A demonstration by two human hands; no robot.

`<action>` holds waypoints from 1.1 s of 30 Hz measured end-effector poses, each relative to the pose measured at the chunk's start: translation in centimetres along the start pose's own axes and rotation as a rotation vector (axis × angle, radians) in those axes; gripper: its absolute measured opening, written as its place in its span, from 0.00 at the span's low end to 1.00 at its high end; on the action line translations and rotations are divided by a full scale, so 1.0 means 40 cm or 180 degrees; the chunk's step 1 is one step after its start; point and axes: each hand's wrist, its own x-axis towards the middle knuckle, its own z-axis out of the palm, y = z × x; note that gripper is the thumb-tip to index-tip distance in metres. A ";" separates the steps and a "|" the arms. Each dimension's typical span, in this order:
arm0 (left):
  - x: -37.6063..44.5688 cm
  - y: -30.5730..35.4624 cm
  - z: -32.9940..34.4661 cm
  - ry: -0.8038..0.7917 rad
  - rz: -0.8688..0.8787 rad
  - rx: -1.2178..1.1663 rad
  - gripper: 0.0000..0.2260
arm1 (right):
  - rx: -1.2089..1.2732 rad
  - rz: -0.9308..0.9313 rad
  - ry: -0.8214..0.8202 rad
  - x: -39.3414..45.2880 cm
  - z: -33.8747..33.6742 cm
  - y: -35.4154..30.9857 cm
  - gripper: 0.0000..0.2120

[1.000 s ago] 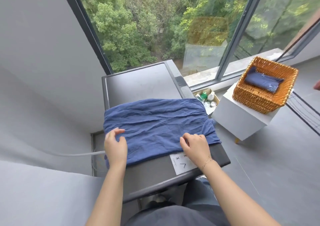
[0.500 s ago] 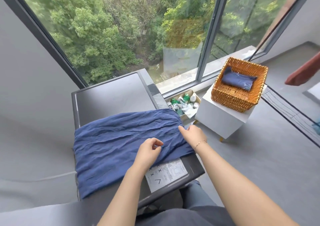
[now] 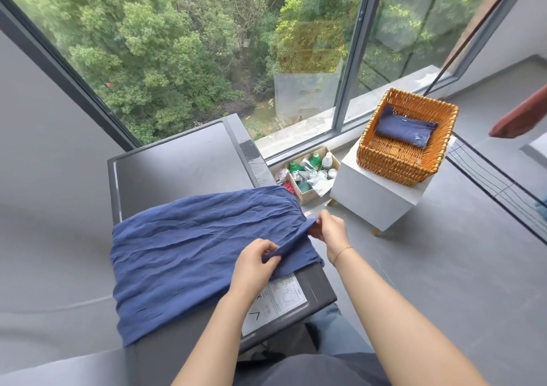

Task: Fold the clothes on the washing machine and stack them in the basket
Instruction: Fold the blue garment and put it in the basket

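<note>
Both hands are pinching the right-hand edge of the blue garment [image 3: 201, 255] lying across the washing machine [image 3: 177, 160]. The left hand [image 3: 254, 264] is nipping the hem between thumb and curled fingers; the right hand [image 3: 331, 230], just beyond it, is gripping the far corner, lifting a ridge of cloth between the two grips. Left of the grips the cloth is lying flat and wrinkled; behind it the dark lid is showing bare. Right of the grips, across open grey floor, a wicker basket [image 3: 396, 160] holding a folded dark garment [image 3: 405, 128] is sitting on a white stand [image 3: 370, 199].
</note>
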 end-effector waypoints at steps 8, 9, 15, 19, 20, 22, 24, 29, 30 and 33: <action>-0.006 -0.038 -0.021 -0.0093 0.0512 -0.0083 0.15 | 0.1968 0.0414 0.0458 -0.069 -0.053 0.054 0.10; -0.011 -0.050 -0.020 -0.0249 0.0455 0.0023 0.16 | 0.1949 0.0609 0.0492 -0.065 -0.061 0.071 0.10; -0.028 -0.079 -0.028 -0.0588 0.0372 0.0573 0.08 | 0.1064 0.1095 0.0568 -0.024 -0.074 0.123 0.12; -0.029 -0.065 -0.037 -0.0761 0.0350 0.0813 0.08 | 0.0177 0.0711 0.0634 -0.010 -0.058 0.120 0.11; -0.027 -0.060 -0.039 -0.0802 0.0322 0.0838 0.09 | 0.0002 0.0682 0.0600 -0.005 -0.052 0.119 0.10; -0.024 -0.057 -0.046 -0.0841 0.0258 0.0783 0.08 | -0.0097 0.0849 0.0478 0.001 -0.043 0.116 0.08; -0.024 -0.053 -0.051 -0.0901 0.0216 0.0705 0.06 | -0.0066 0.1080 0.0313 0.009 -0.043 0.115 0.12; -0.023 -0.056 -0.060 -0.0974 0.0155 0.0520 0.08 | 0.0280 0.1129 0.0117 0.026 -0.028 0.117 0.18; -0.022 -0.057 -0.062 -0.0993 0.0135 0.0511 0.09 | 0.0407 0.1008 0.0267 0.022 -0.022 0.114 0.17; -0.017 -0.056 -0.065 -0.1057 0.0106 0.0479 0.09 | 0.0827 0.0359 0.1175 -0.006 -0.030 0.101 0.12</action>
